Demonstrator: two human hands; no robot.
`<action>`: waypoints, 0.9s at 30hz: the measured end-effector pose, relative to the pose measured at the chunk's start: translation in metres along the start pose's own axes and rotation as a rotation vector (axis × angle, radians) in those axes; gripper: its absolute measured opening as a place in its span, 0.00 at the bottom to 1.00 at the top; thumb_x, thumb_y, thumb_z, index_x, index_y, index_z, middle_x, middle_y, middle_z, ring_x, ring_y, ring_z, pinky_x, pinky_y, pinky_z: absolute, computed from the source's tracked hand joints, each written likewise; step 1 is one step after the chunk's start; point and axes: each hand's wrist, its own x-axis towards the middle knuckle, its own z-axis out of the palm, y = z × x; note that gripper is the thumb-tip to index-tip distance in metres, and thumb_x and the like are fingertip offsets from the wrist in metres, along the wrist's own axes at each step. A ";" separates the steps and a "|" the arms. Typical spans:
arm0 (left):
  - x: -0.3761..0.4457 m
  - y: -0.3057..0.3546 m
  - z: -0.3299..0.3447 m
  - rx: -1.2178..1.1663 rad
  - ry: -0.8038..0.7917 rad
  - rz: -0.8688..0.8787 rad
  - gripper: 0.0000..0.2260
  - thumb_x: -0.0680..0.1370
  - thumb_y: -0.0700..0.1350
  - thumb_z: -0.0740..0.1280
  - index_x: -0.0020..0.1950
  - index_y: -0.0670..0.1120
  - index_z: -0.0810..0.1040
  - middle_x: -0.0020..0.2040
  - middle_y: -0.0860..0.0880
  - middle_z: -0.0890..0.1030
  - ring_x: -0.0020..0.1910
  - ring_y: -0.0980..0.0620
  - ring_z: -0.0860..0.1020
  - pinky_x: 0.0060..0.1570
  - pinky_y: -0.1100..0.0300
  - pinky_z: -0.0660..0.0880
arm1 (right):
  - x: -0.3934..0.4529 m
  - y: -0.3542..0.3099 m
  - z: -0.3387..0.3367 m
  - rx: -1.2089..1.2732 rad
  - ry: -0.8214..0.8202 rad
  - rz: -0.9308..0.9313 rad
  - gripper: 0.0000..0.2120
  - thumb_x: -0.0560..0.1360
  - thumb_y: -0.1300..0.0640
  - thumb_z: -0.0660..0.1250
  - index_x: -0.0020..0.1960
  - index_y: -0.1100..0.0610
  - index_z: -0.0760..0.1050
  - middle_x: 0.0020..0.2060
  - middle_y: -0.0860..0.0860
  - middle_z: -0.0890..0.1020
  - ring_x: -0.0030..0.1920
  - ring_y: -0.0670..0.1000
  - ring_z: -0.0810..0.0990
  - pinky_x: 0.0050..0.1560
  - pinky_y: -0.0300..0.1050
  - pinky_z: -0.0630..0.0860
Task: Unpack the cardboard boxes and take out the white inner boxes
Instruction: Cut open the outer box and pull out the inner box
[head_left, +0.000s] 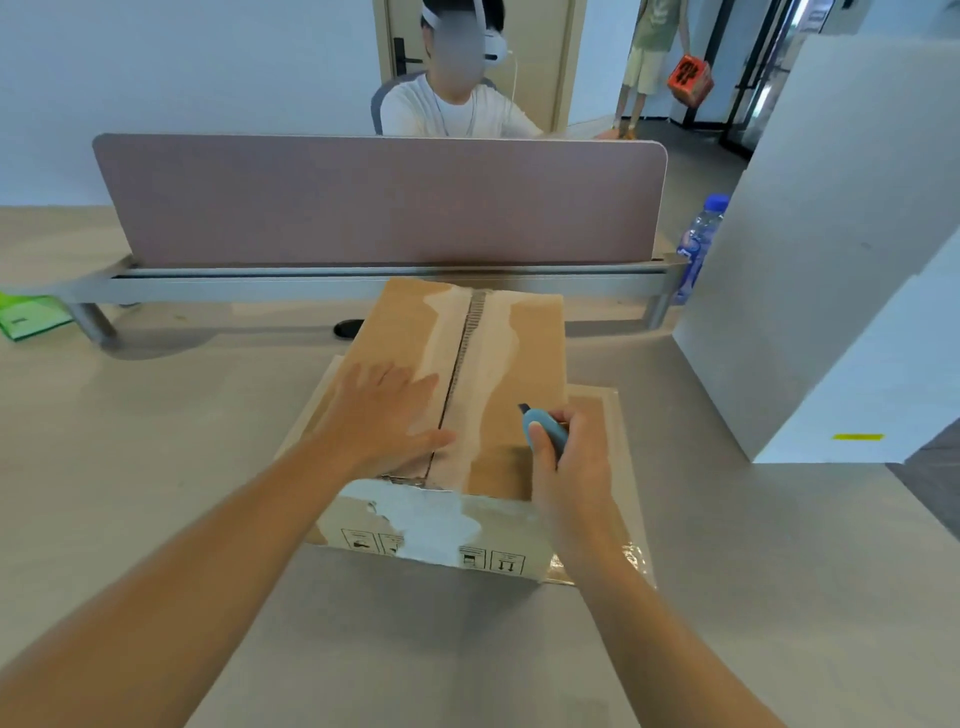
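Early days: the cardboard box (483, 364) was still shut, left hand (384, 415) flat on top, right hand (566, 457) gripping a blue box cutter (543, 428); no white boxes out yet.

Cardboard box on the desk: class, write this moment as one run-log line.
left hand: flat on cardboard box | right hand: grips blue cutter | flaps: closed

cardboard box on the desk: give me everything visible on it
Brown corrugated cardboard box, flaps closed, centre seam running away from the camera with pale torn-tape residue along it. Near face shows printed handling symbols and a white torn patch. It sits on flattened cardboard on the desk. Left hand rests flat on top; right hand holds a blue cutter over it.
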 end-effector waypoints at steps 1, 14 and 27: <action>0.000 -0.003 0.005 -0.026 -0.018 0.029 0.44 0.65 0.74 0.40 0.76 0.52 0.52 0.76 0.47 0.55 0.75 0.46 0.50 0.73 0.49 0.49 | 0.000 0.001 0.002 -0.014 0.006 -0.028 0.10 0.79 0.55 0.59 0.58 0.59 0.69 0.46 0.46 0.71 0.45 0.46 0.70 0.41 0.35 0.61; 0.004 0.015 0.024 -0.020 -0.022 0.135 0.47 0.59 0.75 0.23 0.75 0.57 0.37 0.76 0.49 0.35 0.75 0.47 0.36 0.72 0.49 0.35 | 0.067 0.007 0.014 -0.386 -0.093 -0.342 0.14 0.79 0.55 0.57 0.59 0.62 0.71 0.49 0.56 0.78 0.48 0.56 0.75 0.45 0.47 0.68; 0.044 0.109 0.006 -0.379 -0.004 -0.219 0.29 0.79 0.62 0.47 0.77 0.51 0.46 0.76 0.44 0.37 0.75 0.41 0.38 0.71 0.43 0.38 | 0.108 0.018 -0.024 -0.068 0.126 -0.028 0.07 0.78 0.57 0.61 0.55 0.57 0.68 0.46 0.48 0.72 0.46 0.47 0.72 0.50 0.42 0.71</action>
